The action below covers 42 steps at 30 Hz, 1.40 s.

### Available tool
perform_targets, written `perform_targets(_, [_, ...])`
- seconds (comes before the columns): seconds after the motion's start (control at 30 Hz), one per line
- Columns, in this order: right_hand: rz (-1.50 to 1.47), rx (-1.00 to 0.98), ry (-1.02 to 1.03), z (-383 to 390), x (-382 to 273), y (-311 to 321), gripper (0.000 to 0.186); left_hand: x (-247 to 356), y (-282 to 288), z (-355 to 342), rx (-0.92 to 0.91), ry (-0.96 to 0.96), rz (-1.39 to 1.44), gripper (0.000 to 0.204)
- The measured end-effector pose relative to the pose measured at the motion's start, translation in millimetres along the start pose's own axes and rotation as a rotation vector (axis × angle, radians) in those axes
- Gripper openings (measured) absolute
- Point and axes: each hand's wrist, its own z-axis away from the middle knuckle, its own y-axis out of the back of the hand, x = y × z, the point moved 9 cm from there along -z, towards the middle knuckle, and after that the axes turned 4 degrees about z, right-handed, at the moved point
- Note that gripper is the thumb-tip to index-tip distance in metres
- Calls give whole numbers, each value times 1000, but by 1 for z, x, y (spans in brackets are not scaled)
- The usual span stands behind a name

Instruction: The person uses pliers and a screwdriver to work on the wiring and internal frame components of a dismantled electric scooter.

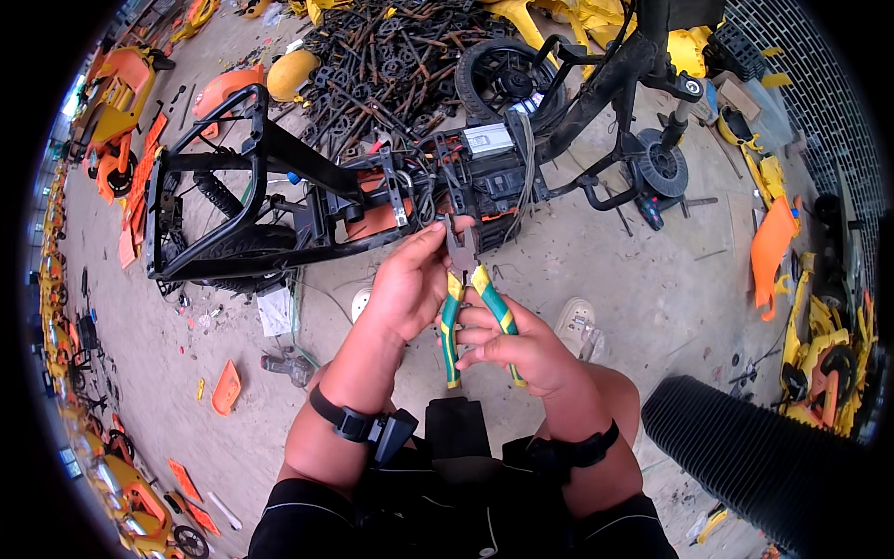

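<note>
Centrally, pliers (473, 303) gripped between right hand (521, 349) and left hand (407, 284)

Around the scooter frame on the ground

The scooter frame (279, 186) lies on its side on the floor. A pile of metal parts (391, 65) lies behind the frame. A wheel (507, 79) sits behind its right end. The pliers (470, 298) are in front of the frame, near its wires (438, 200). A ribbed hose (754, 466) lies far to the front right.
</note>
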Motion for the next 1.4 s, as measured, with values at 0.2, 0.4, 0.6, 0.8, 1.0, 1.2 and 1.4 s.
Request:
perform_targets(0.2, [-62,-12,-12,-1,-1,-5,76,2,2,1,20,-20,-19,39])
perform_targets(0.4, [-81,-44,-19,-1,-2,-9,77,3,3,0,8,-19,11,37])
perform_targets(0.6, [-71,-45,-21,-1,-1,-10,77,2,4,1,16,-21,20,37])
perform_targets(0.8, [-68,-22,-3,1,-1,-8,76,-1,3,0,-15,-3,30,37])
perform_targets(1.0, [-53,-11,24,6,-5,-10,78,-4,4,-1,-46,13,83,39])
perform_targets(1.2, [-104,18,211,9,-24,-4,82,0,-4,-1,-20,-38,177,47])
perform_targets(1.4, [-129,253,365,13,-40,23,81,10,-14,6,-98,-79,290,53])
